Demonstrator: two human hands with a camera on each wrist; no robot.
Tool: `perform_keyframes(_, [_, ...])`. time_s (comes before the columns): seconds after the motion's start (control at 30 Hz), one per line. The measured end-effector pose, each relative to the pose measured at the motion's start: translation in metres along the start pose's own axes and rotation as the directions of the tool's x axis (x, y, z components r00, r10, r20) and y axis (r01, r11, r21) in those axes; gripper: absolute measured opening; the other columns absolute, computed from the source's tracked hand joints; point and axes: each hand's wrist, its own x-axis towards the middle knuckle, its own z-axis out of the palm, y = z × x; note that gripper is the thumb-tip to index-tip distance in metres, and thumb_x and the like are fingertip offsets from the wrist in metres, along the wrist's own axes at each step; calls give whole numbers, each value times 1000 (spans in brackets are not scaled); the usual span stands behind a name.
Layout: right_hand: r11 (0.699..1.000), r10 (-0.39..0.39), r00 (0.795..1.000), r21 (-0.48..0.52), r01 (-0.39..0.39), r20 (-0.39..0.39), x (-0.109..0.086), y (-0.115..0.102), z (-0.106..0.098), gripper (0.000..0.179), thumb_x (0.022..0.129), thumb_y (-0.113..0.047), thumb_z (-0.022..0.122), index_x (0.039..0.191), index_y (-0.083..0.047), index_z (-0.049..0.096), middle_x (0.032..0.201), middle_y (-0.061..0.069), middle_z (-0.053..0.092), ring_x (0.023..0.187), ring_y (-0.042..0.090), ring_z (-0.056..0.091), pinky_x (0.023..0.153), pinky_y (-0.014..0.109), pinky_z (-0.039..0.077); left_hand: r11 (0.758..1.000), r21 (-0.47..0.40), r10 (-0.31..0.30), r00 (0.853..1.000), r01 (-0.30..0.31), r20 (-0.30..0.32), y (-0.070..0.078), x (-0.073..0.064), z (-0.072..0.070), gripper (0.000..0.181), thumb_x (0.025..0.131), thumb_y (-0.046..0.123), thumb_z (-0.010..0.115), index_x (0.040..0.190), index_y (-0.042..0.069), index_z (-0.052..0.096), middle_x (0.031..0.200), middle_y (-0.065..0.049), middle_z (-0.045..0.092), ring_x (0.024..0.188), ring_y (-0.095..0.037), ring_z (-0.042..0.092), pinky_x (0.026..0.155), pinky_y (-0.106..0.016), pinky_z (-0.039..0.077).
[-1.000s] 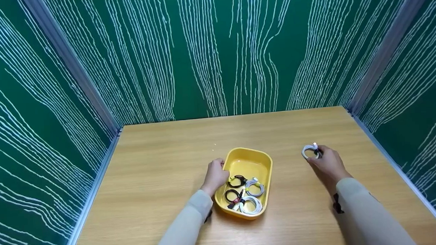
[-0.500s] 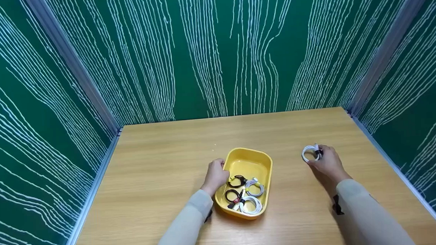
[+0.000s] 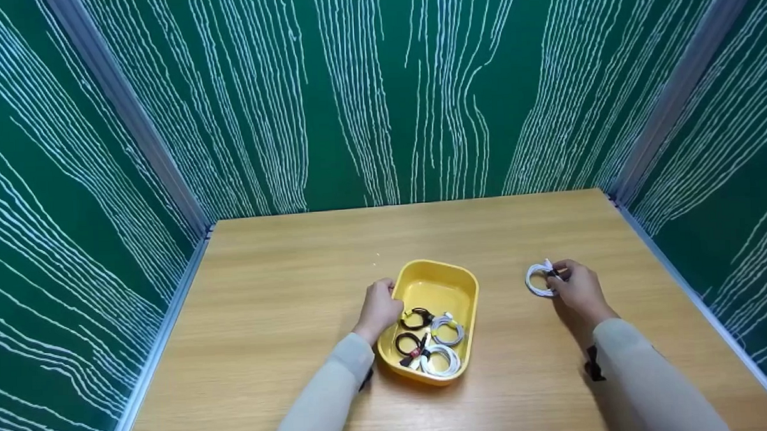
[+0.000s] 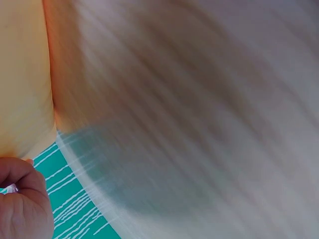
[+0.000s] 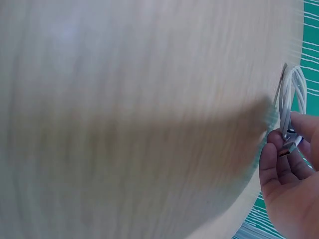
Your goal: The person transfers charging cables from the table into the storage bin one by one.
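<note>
My left hand (image 3: 379, 310) grips the left wall of a yellow tray (image 3: 438, 271), its thumb hooked over the rim. In the left wrist view that hand (image 4: 25, 204) is curled at the tray's edge (image 4: 25, 89). Off to the right, my right hand (image 3: 581, 291) pinches a coiled white cable (image 3: 536, 288) at its dark tie. The right wrist view shows the cable loop (image 5: 294, 84) and a plug end (image 5: 287, 150) between thumb and fingers. Inside the tray lie a black coil (image 3: 414, 317), another black coil (image 3: 408, 343), a grey coil (image 3: 449, 332) and a white coil (image 3: 445, 364).
The tray stands on a wood-grain table (image 3: 284, 295). Green walls (image 3: 349, 146) with white wavy lines enclose its back and sides, with grey metal posts (image 3: 124, 110) at the corners. Tiny pale specks (image 3: 375, 259) dot the tabletop behind the tray.
The right hand has shifted slightly nearer to me, and the white cable coil has tilted and moved a little left and down. The left hand and tray stay almost where they were.
</note>
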Motion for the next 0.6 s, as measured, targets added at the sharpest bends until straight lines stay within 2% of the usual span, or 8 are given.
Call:
perform_keyframes(0.1, [1000,-9,1000,1,9,-2,-1,-1,0,40,108,-7,59,142,14,53,122,32,66,99,28,71,74,24,61,1000,-15,13,1000,-13,3,21,-11,-9,24,73,-10,56,89,1,69,79,-7,67,72,-20,65,63,-30,59])
perform_keyframes(0.2, [1000,-18,1000,-6,18,-12,-3,-2,0,39,109,-8,59,141,12,55,122,31,66,100,29,71,74,22,59,999,-32,-10,1000,10,18,41,-21,-17,24,73,-10,56,92,-2,70,80,-7,67,74,-20,65,66,-31,60])
perform_keyframes(0.3, [999,-38,999,-11,38,-26,-5,-5,-1,37,109,-10,59,140,12,57,120,29,68,100,29,70,72,19,56,1000,-18,13,1000,-13,7,39,-21,-17,23,73,-9,56,91,-2,69,78,-4,65,72,-18,62,64,-29,57])
perform_keyframes(0.37, [998,-59,998,-14,58,-39,-6,-7,-1,37,109,-12,61,138,11,59,118,28,69,100,29,70,72,18,55,997,1,73,997,-73,-15,21,-14,-10,23,73,-8,56,89,2,69,76,-1,64,70,-16,60,61,-27,53])
perform_keyframes(0.43, [997,-71,996,-9,71,-47,-8,-11,-1,38,109,-14,63,138,11,60,117,27,69,101,30,69,72,17,54,996,2,84,996,-84,-18,19,-13,-9,22,73,-7,57,88,3,69,75,-2,64,70,-16,60,60,-26,53])
perform_keyframes(0.5, [997,-74,996,-3,74,-52,-9,-15,0,40,108,-16,65,139,9,61,119,26,69,104,31,68,74,16,53,997,-13,77,997,-77,-11,21,-14,-10,24,73,-7,57,91,2,71,78,-4,67,72,-17,63,63,-28,56])
perform_keyframes(0.6, [998,-60,997,19,61,-39,-11,-20,0,42,109,-17,64,142,8,59,125,28,68,111,32,66,79,17,52,998,-53,21,1000,-20,20,44,-24,-20,25,73,-8,58,94,-3,72,82,-9,70,76,-20,67,68,-32,62])
